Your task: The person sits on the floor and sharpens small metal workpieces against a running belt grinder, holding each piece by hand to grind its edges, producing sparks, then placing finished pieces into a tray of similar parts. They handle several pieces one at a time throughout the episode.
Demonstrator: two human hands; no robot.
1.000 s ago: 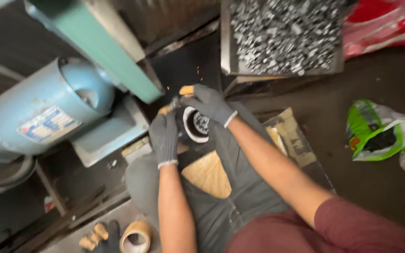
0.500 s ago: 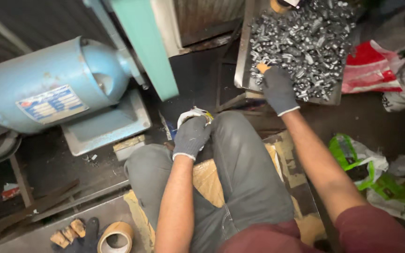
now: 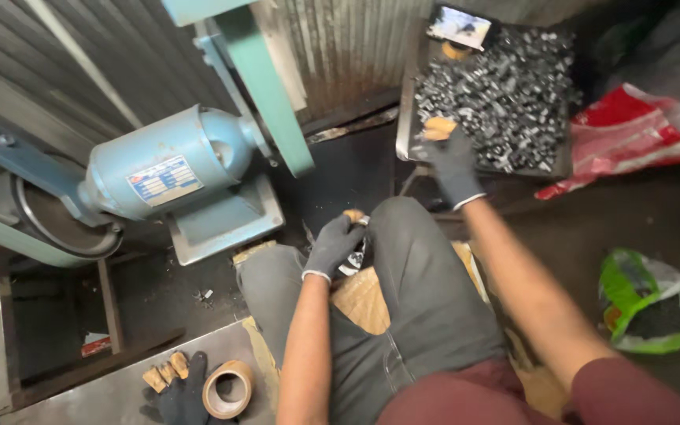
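Hundreds of small metal parts (image 3: 505,94) fill the tray (image 3: 405,118) ahead of my knees; my gloved right hand (image 3: 452,161) rests curled at its near edge, and whether it grips one I cannot tell. They look hard, light and slippery, best pinched by the sides. My left hand (image 3: 334,245) is closed around a dark round piece (image 3: 353,258) at my knee. The blue motor (image 3: 168,161) bears a rectangular label; red bag (image 3: 631,134) right, green bag (image 3: 648,303) nearer.
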